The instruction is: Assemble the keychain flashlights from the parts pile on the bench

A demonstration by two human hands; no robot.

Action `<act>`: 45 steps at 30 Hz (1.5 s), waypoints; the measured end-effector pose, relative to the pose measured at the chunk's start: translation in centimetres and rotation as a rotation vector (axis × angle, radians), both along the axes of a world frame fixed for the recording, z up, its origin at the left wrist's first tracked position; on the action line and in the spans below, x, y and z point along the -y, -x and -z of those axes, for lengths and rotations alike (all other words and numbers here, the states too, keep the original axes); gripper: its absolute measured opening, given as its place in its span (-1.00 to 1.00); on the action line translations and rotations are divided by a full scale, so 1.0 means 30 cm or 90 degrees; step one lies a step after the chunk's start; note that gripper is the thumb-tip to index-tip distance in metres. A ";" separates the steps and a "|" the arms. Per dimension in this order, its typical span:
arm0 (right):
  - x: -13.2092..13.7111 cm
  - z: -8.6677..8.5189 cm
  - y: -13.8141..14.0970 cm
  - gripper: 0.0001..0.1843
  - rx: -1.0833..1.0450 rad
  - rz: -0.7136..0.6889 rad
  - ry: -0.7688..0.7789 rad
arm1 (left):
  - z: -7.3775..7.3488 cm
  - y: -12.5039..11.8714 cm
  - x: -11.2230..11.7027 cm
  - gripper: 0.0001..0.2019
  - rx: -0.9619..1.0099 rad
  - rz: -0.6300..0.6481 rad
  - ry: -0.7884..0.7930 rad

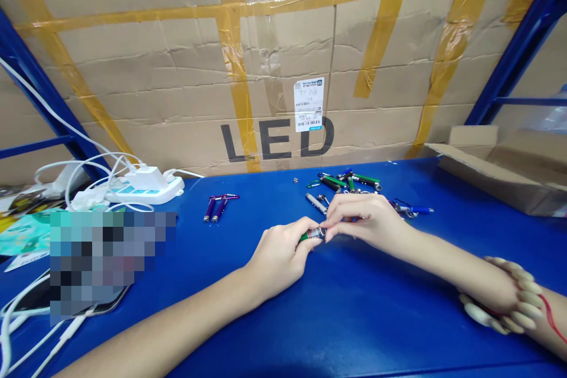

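Observation:
My left hand (283, 251) is closed around a small green flashlight (315, 234), its silver-and-black end sticking out to the right between thumb and forefinger. My right hand (365, 220) pinches at that end; whatever small part sits between its fingertips is hidden. Just behind the right hand lies a loose pile of similar green flashlights (365, 179) with small carabiners. A silver flashlight (316, 204) lies beside the pile, partly covered by the right hand. To the right, a blue flashlight (419, 210) rests near the right wrist. Two purple flashlights (215, 210) lie side by side at left.
A white power strip (153, 190) with tangled cables stands at the left, above a blurred-out device. An open cardboard box (509, 180) sits at the right. Behind the blue table (381, 319) rises a large taped carton (177, 88) marked LED. A tiny metal piece (296, 180) lies near it.

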State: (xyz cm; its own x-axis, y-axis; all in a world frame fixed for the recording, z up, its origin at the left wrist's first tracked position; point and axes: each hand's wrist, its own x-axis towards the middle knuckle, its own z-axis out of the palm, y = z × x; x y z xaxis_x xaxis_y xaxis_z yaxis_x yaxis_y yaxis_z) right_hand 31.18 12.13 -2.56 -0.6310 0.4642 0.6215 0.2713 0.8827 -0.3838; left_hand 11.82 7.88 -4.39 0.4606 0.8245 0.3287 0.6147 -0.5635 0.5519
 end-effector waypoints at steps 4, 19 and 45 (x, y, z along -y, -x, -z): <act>0.007 0.005 -0.001 -0.71 0.006 0.003 -0.030 | 0.001 0.004 0.002 -0.90 -0.002 0.010 0.004; 0.032 -0.007 0.026 -0.67 0.034 0.122 0.252 | 0.000 0.004 0.005 -0.92 0.002 0.005 0.000; -0.046 -0.058 -0.049 -0.69 0.034 0.367 0.072 | -0.019 -0.003 -0.004 -0.63 0.021 -0.144 0.016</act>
